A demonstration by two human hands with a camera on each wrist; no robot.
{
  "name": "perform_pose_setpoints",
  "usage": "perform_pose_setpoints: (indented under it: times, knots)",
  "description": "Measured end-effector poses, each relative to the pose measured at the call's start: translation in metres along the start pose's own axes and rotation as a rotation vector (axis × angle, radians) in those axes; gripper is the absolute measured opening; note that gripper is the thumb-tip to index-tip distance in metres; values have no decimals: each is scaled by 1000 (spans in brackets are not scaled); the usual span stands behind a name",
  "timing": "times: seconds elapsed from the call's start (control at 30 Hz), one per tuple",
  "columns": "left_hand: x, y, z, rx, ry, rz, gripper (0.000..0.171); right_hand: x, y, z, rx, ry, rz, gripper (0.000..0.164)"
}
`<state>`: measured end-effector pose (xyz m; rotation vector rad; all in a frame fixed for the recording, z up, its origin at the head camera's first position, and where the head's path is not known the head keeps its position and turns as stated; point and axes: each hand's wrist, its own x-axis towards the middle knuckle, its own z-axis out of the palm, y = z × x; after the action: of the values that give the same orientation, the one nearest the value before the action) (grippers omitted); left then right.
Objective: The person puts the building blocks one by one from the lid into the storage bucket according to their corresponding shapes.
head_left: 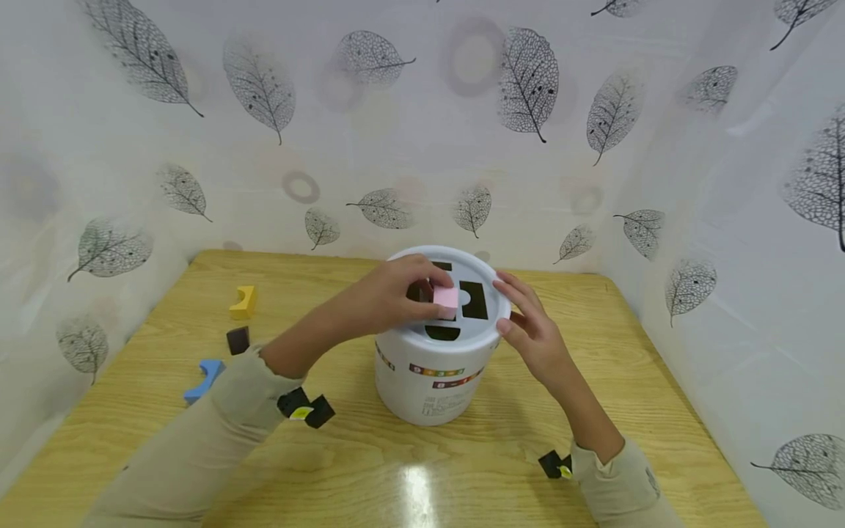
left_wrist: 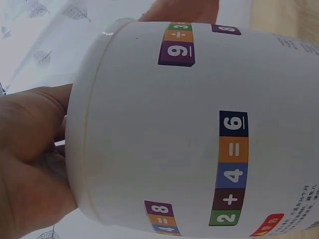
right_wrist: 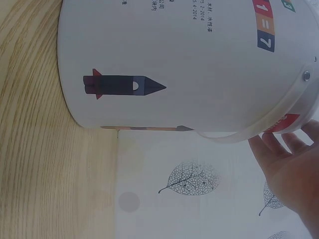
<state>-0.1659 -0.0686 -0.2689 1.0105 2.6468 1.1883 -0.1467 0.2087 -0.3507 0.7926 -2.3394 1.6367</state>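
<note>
A white bucket [head_left: 425, 385] with printed sums on its side stands upright on the table, its lid [head_left: 485, 334] cut with several dark shaped holes. Over the lid, my left hand [head_left: 396, 293] pinches a pink block [head_left: 445, 299] between thumb and fingers, close above the openings. In the left wrist view the bucket wall [left_wrist: 139, 114] hides that block. My right hand [head_left: 538, 334] rests against the lid's right rim, fingers on the far side and thumb nearer. The right wrist view shows its fingers [right_wrist: 271, 144] beside the rim, near the bucket's handle [right_wrist: 244, 132].
On the left of the wooden table [head_left: 343, 455] lie a yellow arched block [head_left: 244, 302], a dark brown block [head_left: 238, 339] and a blue arched block [head_left: 206, 381]. A pale leaf-patterned covering [head_left: 409, 147] rises behind the table and on both sides.
</note>
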Motion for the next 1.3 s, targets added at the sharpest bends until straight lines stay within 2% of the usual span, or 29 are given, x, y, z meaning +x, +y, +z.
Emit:
perform_pose_setpoints:
  times: [0.2,0.47,0.73,0.93,1.1,1.3]
  knots:
    - [-1,1,0,35,-9,-1,33,0,0,0,-2,0,3,52]
    - [-4,1,-2,23,-19,-14,36,0,0,0,4,-1,8,53]
    - [-13,-12,-7,0,72,8,31,0,-1,0,7,0,2,53]
    - [-32,-22,-17,-38,158,27,32,-1,-2,1,-4,-3,2,52]
    - [-51,-33,-32,-40,239,48,32,-1,-1,1,-2,-2,3,52]
    - [-79,-51,-56,23,334,-29,32,-1,0,1,-1,-1,0,53]
